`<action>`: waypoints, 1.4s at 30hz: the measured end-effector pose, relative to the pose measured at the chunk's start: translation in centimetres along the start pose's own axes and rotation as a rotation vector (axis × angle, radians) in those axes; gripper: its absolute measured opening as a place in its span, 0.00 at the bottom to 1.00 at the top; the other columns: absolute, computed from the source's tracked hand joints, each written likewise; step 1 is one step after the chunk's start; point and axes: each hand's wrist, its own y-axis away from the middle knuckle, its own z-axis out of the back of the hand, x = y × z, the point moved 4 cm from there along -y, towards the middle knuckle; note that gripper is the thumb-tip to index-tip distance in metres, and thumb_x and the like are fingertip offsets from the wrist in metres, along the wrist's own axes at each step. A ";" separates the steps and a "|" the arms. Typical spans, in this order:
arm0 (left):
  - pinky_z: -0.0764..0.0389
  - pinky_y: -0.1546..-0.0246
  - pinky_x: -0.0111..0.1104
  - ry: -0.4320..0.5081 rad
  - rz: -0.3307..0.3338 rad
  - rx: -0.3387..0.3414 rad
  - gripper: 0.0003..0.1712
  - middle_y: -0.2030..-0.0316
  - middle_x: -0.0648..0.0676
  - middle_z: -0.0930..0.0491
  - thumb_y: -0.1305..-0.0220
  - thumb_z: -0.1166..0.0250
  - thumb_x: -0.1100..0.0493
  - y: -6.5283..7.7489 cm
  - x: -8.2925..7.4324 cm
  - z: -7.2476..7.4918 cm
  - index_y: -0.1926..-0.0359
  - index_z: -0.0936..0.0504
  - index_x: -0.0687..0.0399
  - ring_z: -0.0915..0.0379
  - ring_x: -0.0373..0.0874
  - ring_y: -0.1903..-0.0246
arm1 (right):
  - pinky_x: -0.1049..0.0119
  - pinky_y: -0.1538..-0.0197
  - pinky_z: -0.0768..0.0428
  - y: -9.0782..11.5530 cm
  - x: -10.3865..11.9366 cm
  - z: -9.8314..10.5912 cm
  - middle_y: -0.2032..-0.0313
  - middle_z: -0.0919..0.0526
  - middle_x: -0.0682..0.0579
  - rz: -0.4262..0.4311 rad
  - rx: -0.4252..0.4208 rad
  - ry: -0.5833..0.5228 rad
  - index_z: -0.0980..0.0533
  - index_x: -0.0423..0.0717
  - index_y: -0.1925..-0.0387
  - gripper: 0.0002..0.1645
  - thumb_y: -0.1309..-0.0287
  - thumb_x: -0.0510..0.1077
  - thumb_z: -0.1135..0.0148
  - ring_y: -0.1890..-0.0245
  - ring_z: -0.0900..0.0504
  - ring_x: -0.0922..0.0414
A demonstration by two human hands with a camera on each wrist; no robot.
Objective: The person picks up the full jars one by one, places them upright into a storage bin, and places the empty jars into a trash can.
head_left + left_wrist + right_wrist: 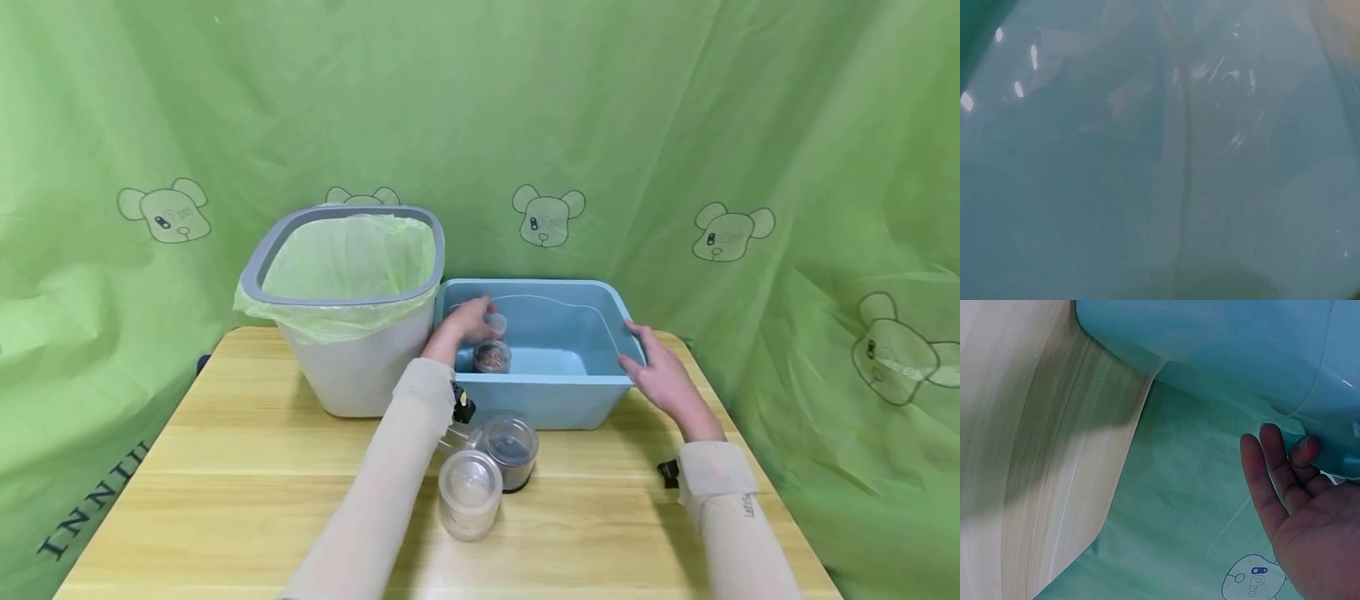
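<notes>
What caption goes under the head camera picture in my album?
Left grip holding a clear round container inside a rectangular blue plastic tub, right grip on the tub's rim.

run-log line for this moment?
left hand: holds clear container in blue tub | right hand: grips tub's end | clear jars: on table

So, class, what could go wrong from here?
The left forearm passes close by the clear jars on the table and might knock one. The clear container in the left hand, near the brown-filled jar in the blue tub, may bump it. If the right hand pulls the rim, the tub could shift into the jars in front.
</notes>
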 end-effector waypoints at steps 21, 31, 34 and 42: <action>0.30 0.29 0.43 -0.001 0.025 0.050 0.29 0.34 0.64 0.25 0.31 0.38 0.63 0.0 -0.1 0.0 0.31 0.29 0.63 0.30 0.56 0.33 | 0.25 0.31 0.37 0.3 0.0 0.0 0.26 0.43 0.23 -0.002 -0.009 -0.017 0.53 0.45 0.18 0.42 0.24 0.49 0.48 0.31 0.37 0.23; 0.30 0.29 0.44 0.008 0.017 0.057 0.29 0.33 0.64 0.26 0.31 0.40 0.63 0.2 -0.1 0.0 0.30 0.30 0.63 0.31 0.57 0.32 | 0.26 0.32 0.36 0.4 0.3 0.1 0.27 0.41 0.22 -0.002 -0.015 -0.012 0.52 0.45 0.18 0.42 0.24 0.48 0.47 0.32 0.35 0.23; 0.32 0.27 0.44 0.001 0.015 0.056 0.31 0.31 0.65 0.28 0.30 0.41 0.63 0.2 -0.2 0.0 0.28 0.32 0.64 0.34 0.57 0.29 | 0.26 0.32 0.36 0.3 0.2 0.1 0.27 0.41 0.22 -0.001 -0.013 -0.015 0.52 0.44 0.18 0.43 0.24 0.48 0.47 0.32 0.36 0.23; 0.38 0.23 0.43 -0.008 0.001 0.046 0.35 0.26 0.65 0.33 0.30 0.41 0.61 0.2 -0.1 0.1 0.25 0.36 0.64 0.40 0.57 0.25 | 0.26 0.31 0.38 0.2 0.1 -0.1 0.25 0.43 0.24 -0.002 -0.016 -0.036 0.52 0.45 0.18 0.43 0.24 0.48 0.47 0.30 0.38 0.23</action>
